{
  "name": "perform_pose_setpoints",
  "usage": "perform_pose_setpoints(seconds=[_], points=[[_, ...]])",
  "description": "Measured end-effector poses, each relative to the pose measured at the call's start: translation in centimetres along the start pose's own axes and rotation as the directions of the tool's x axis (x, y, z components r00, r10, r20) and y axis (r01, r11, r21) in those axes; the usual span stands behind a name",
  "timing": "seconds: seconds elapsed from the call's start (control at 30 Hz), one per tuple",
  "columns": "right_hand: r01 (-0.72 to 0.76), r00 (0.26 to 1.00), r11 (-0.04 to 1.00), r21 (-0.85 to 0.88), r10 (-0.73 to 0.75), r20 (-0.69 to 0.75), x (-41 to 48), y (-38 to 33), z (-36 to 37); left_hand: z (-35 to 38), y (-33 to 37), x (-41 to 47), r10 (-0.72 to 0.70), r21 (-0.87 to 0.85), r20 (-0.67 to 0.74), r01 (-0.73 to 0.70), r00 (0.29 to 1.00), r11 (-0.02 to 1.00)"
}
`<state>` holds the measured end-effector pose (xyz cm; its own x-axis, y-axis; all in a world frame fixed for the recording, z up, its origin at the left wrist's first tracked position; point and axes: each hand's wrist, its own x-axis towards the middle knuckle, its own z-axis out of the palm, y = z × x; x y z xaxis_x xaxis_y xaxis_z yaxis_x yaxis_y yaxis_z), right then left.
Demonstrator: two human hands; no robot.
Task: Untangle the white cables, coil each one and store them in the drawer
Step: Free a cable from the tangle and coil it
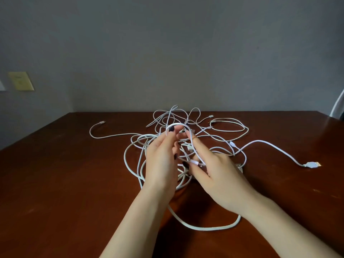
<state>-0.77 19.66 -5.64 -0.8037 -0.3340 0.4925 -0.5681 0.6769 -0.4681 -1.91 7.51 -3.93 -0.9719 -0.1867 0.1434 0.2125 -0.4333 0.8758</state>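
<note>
A tangle of white cables lies spread over the middle of the dark wooden table. My left hand is raised over the pile and pinches the top of one cable loop at its fingertips. My right hand pinches the same cable near a white plug, and the loop arches over its forefinger. One long strand ends in a USB plug at the right. Another thick strand curves under my wrists. No drawer is in view.
A grey wall rises behind the table's far edge. A yellowish wall plate sits at the left. Part of a chair shows at the far right. Bare table surface lies to the left and front of the pile.
</note>
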Motion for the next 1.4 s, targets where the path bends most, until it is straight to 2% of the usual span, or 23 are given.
perform_pose_setpoints(seconds=[0.1, 0.23, 0.3, 0.4, 0.47, 0.5, 0.6, 0.67, 0.77, 0.87, 0.93, 1.0, 1.1, 1.17, 1.3, 1.4], points=[[-0.009, 1.000, 0.992, 0.126, 0.009, -0.004, 0.0, -0.2, -0.1, -0.2, 0.6, 0.3, -0.062, -0.189, 0.036, 0.068, 0.997, 0.980], [-0.098, 0.993, 0.940, 0.327, 0.113, -0.028, 0.3, -0.3, -0.4, -0.6, 0.7, 0.6, -0.069, -0.324, 0.117, 0.103, 0.991, 0.941], [-0.124, 0.980, 0.884, 0.452, 0.179, -0.082, 0.6, -0.1, -0.6, -0.3, 0.4, 0.4, -0.077, -0.299, 0.148, 0.119, 0.986, 0.947], [-0.137, 0.965, 0.816, 0.561, 0.237, -0.109, 0.9, 0.4, -0.6, 0.2, -0.7, -0.2, -0.070, -0.038, 0.289, 0.085, 0.955, 0.996], [-0.168, 0.970, 0.814, 0.556, 0.239, -0.056, 0.8, 0.5, -0.3, 0.3, -1.2, -0.4, -0.022, 0.094, 0.304, -0.007, 0.952, 0.996], [-0.186, 0.971, 0.826, 0.533, 0.238, -0.030, 0.6, 0.6, -0.2, 0.2, -1.2, -0.4, 0.012, 0.106, 0.271, -0.043, 0.963, 0.993], [-0.250, 0.958, 0.833, 0.494, 0.288, 0.000, 0.5, 0.4, -0.1, -0.3, -0.3, -0.1, 0.068, -0.017, 0.115, -0.066, 0.991, 0.998], [-0.276, 0.950, 0.846, 0.456, 0.311, -0.001, 0.6, 0.6, -0.3, -0.6, 0.3, 0.1, 0.056, -0.089, 0.081, -0.049, 0.995, 0.995], [-0.287, 0.950, 0.877, 0.386, 0.312, -0.002, 0.6, 1.0, -0.5, -0.6, 0.6, -0.2, 0.055, -0.011, 0.065, -0.054, 0.996, 0.998], [-0.243, 0.953, 0.850, 0.467, 0.300, -0.050, 0.8, 1.0, -0.7, -0.5, 0.3, -0.5, 0.082, 0.081, 0.068, -0.087, 0.994, 0.993], [-0.176, 0.948, 0.797, 0.577, 0.296, -0.120, 1.0, 0.9, -0.8, -0.4, 0.1, -0.6, 0.094, 0.122, 0.068, -0.102, 0.993, 0.987], [-0.113, 0.936, 0.780, 0.615, 0.291, -0.199, 1.1, 0.9, -1.1, -0.3, 0.1, -0.7, 0.104, 0.147, 0.064, -0.113, 0.993, 0.983], [-0.074, 0.923, 0.844, 0.532, 0.260, -0.283, 0.9, 1.0, -1.1, -0.2, 0.0, -0.7, 0.163, 0.185, 0.045, -0.168, 0.986, 0.968], [-0.049, 0.930, 0.902, 0.428, 0.198, -0.310, 0.8, 1.4, -1.0, -0.3, -0.2, -0.7, 0.227, 0.276, 0.043, -0.230, 0.973, 0.933], [-0.028, 0.961, 0.971, 0.236, 0.091, -0.259, 0.5, 1.7, -0.4, -0.2, -0.5, -0.9, 0.301, 0.418, 0.069, -0.302, 0.951, 0.857], [0.001, 0.946, 0.964, 0.267, 0.086, -0.312, 0.5, 1.5, -0.4, -0.4, -0.8, -1.0, 0.293, 0.420, 0.117, -0.315, 0.949, 0.851]])
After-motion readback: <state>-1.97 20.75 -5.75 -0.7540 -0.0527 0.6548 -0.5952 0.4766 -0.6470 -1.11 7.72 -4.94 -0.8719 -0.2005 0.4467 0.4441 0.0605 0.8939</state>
